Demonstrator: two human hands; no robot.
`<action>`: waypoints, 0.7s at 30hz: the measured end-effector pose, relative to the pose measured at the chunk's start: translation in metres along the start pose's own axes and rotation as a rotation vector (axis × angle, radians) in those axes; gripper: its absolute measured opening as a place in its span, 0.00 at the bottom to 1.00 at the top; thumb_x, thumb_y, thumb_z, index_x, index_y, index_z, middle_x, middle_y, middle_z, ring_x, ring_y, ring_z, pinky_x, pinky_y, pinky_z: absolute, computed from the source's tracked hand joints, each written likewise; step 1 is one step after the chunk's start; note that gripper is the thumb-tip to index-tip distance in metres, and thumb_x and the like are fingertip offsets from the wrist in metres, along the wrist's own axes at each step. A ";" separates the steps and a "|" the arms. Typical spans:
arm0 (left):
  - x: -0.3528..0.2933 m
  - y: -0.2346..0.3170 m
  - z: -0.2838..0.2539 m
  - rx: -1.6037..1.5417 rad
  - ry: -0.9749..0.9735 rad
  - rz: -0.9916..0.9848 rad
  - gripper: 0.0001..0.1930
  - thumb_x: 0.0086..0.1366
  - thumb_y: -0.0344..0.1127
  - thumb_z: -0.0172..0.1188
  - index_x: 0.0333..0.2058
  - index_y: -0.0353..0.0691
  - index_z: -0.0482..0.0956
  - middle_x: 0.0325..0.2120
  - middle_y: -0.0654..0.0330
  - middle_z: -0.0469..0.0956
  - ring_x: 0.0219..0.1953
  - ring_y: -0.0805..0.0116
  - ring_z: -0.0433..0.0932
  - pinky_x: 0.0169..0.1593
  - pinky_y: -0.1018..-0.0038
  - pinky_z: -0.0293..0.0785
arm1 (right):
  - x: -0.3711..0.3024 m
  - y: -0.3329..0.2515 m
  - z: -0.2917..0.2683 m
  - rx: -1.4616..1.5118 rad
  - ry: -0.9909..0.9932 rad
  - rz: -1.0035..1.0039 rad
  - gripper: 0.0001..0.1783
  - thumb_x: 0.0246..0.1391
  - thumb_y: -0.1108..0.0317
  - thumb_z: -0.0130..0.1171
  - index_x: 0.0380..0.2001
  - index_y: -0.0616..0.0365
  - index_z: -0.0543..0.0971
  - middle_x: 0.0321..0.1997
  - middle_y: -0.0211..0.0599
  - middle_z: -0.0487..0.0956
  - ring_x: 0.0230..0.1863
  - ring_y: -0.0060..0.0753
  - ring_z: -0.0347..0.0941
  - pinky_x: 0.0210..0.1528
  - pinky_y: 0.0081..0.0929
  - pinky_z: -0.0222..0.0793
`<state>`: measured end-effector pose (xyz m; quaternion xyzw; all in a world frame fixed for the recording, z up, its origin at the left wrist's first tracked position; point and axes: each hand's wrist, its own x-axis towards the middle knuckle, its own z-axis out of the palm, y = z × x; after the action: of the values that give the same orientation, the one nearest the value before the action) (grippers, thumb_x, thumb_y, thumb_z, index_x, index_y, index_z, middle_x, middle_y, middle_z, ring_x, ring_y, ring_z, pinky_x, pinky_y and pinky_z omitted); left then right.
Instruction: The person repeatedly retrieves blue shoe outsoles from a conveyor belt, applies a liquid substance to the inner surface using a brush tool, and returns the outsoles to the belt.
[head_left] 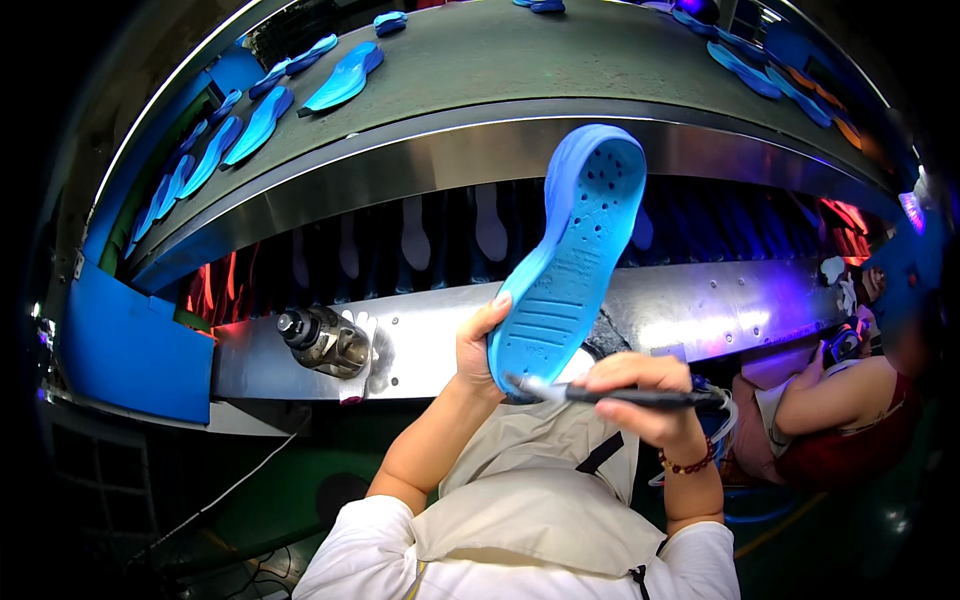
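A bright blue shoe sole (565, 285) is tilted up in front of me, its ridged and hole-marked inner face toward me. My left hand (477, 345) grips its near left edge, with the thumb along the rim. In my right hand (650, 375) is a brush (580, 393) with a black handle and pale bristles. The bristle tip meets the near end of the sole. A cord or thin tube shows at the back end of the brush handle.
Several blue soles (345, 78) lie on the dark conveyor belt (480, 60) beyond. On the metal ledge (250, 360), left, stands a dark-capped bottle (325, 340) on white cloth. Beneath the belt hang several sole-shaped pieces (415, 235). Another person (830, 410) sits at right.
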<state>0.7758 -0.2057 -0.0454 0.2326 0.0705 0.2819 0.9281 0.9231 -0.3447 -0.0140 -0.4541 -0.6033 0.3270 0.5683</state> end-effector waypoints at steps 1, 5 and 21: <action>0.000 0.001 0.001 -0.027 0.017 0.017 0.27 0.58 0.43 0.49 0.51 0.28 0.63 0.43 0.45 0.73 0.42 0.56 0.76 0.48 0.63 0.72 | 0.000 0.001 -0.001 0.035 0.081 0.067 0.10 0.40 0.79 0.62 0.30 0.64 0.79 0.34 0.44 0.80 0.37 0.34 0.77 0.41 0.25 0.72; 0.008 0.009 -0.008 -0.117 0.064 -0.098 0.25 0.61 0.43 0.46 0.50 0.27 0.66 0.43 0.44 0.73 0.42 0.54 0.76 0.49 0.60 0.72 | 0.003 -0.014 0.010 -0.156 -0.220 -0.086 0.10 0.39 0.78 0.64 0.30 0.62 0.79 0.34 0.42 0.80 0.37 0.38 0.77 0.43 0.29 0.71; 0.000 0.027 0.012 0.571 0.086 -0.838 0.31 0.56 0.49 0.57 0.51 0.30 0.67 0.45 0.46 0.71 0.43 0.61 0.74 0.44 0.69 0.72 | 0.001 -0.003 -0.040 -0.214 -0.603 0.077 0.09 0.47 0.72 0.58 0.35 0.58 0.78 0.39 0.38 0.79 0.41 0.37 0.76 0.41 0.27 0.73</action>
<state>0.7655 -0.1904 -0.0216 0.4171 0.2700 -0.1360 0.8571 0.9619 -0.3495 -0.0048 -0.4164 -0.7577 0.4029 0.3003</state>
